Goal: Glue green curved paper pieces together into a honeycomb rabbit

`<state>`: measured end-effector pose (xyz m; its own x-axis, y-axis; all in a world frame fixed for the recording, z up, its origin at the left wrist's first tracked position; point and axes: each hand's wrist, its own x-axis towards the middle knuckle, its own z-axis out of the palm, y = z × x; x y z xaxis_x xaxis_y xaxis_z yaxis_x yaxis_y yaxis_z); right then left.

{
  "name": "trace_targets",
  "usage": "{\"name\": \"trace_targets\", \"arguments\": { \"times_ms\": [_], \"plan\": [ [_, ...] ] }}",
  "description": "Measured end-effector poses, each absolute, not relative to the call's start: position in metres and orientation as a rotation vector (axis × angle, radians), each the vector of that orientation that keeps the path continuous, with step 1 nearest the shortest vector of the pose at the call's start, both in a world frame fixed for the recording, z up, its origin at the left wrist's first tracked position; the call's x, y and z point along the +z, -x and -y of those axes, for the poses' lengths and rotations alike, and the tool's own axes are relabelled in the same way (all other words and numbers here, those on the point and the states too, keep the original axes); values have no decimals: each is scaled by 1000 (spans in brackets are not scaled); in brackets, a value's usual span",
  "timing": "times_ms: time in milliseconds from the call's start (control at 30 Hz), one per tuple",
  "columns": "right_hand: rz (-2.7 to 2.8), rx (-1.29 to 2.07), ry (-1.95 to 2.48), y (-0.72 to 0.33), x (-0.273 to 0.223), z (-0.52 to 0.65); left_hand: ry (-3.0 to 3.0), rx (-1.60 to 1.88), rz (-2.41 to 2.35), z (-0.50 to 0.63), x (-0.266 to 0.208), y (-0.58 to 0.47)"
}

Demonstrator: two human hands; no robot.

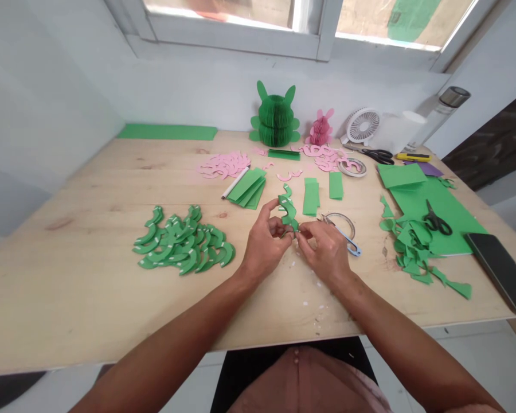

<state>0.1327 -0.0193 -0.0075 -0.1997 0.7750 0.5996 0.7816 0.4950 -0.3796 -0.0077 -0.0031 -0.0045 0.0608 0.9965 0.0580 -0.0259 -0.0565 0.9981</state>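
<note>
Between my hands, over the middle of the table, is a curvy green paper cutout point(288, 211) with small white tape bits on it. My left hand point(266, 238) pinches it from the left, thumb and fingers closed near its lower end. My right hand point(324, 246) has its fingertips pressed together at that same lower end; what exactly they grip is too small to make out. Left of my hands lies a heap of similar green cutouts point(184, 241) with white tape bits. A blue-handled craft knife point(348, 241) and a roll of tape point(344, 221) lie just beyond my right hand.
Green strips point(247, 189) and pink cutouts point(223, 165) lie farther back. A green paper figure point(276, 120), a pink one point(321, 129) and a small fan point(362, 125) stand by the wall. Scissors point(436, 221), green scraps point(413, 246) and a phone point(501, 269) are at right.
</note>
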Motion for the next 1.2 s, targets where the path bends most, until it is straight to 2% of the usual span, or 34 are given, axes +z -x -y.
{"name": "trace_targets", "arguments": {
  "times_ms": [700, 1200],
  "plan": [
    [1926, 144, 1334, -132, -4, 21, -1221, 1241, -1123, 4, -1, 6],
    [1921, 101, 1342, -131, -5, 20, -1227, 1221, -1100, 4, -2, 7]
  ]
}}
